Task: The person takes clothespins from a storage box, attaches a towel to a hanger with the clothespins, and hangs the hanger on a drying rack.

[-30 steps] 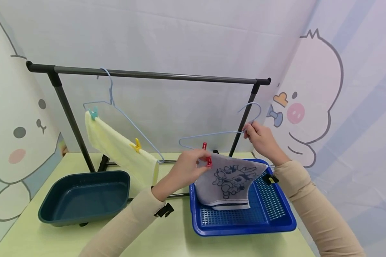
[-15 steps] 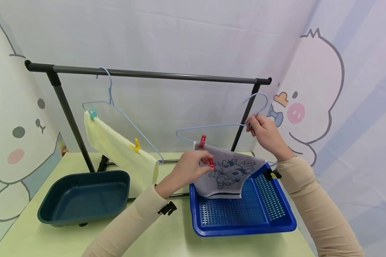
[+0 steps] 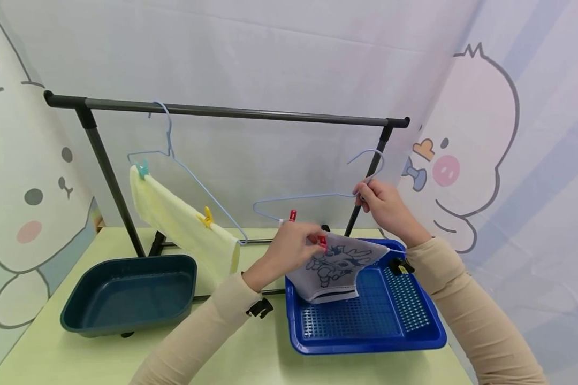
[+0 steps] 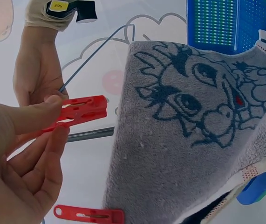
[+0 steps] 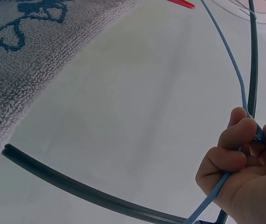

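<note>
My left hand (image 3: 289, 248) pinches a red clothespin (image 4: 81, 112) between thumb and fingers, in front of a grey towel (image 3: 339, 270) with a dark cartoon animal on it. The towel is folded over the lower bar of a light blue wire hanger (image 3: 308, 197). A second red clothespin (image 4: 90, 214) clips the towel at its left end, as the left wrist view shows. With curled fingers, my right hand (image 3: 390, 209) grips the hanger just below its hook. In the right wrist view, the blue wire (image 5: 230, 60) runs through that hand. The held clothespin is apart from the towel in the left wrist view.
A dark rack (image 3: 241, 113) spans the table. On its left hangs another blue hanger (image 3: 195, 176) with a yellow towel (image 3: 173, 214), held by teal and yellow clothespins. A blue basket (image 3: 366, 345) stands under the grey towel, and a dark green tub (image 3: 130, 321) is at left.
My right hand and the hanger rose, then came down and left, carrying the grey towel. My left hand keeps its pinch on the red clothespin and has shifted slightly right.
</note>
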The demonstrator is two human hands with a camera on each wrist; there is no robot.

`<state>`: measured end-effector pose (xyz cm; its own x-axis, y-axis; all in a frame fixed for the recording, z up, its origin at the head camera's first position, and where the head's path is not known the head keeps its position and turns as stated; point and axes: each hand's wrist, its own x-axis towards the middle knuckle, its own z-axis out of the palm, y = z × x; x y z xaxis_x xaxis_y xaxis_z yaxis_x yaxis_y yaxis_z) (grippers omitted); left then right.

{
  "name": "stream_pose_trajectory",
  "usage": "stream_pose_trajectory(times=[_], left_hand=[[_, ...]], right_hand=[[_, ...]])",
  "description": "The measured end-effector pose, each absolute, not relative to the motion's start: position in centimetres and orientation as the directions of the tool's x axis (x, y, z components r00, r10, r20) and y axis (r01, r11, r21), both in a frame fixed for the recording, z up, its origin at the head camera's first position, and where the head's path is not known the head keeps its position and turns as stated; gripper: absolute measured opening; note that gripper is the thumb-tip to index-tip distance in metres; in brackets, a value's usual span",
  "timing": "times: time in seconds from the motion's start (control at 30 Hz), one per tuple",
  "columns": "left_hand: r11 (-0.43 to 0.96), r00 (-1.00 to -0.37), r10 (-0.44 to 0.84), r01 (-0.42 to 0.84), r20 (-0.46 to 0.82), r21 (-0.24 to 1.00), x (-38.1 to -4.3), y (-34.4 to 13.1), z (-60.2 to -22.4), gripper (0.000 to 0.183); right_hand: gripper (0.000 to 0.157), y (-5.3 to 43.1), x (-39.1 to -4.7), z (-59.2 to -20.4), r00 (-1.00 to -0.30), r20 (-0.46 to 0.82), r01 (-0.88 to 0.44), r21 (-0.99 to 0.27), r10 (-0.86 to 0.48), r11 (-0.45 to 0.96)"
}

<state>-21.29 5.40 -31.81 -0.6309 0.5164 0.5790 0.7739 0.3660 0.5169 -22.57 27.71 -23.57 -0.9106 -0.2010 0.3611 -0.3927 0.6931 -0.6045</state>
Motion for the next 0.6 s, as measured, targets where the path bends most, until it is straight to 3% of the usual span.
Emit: stream_pose_trajectory(times=[0.6], left_hand=[[0.422,-0.651,0.529,0.759,0.545,0.496,-22.2,7.5,-31.4,0.004]], right_hand=[[0.033,26.5,-22.5,-25.2,-0.901,0.364,-0.422,-0.608,-0.236,0.672]])
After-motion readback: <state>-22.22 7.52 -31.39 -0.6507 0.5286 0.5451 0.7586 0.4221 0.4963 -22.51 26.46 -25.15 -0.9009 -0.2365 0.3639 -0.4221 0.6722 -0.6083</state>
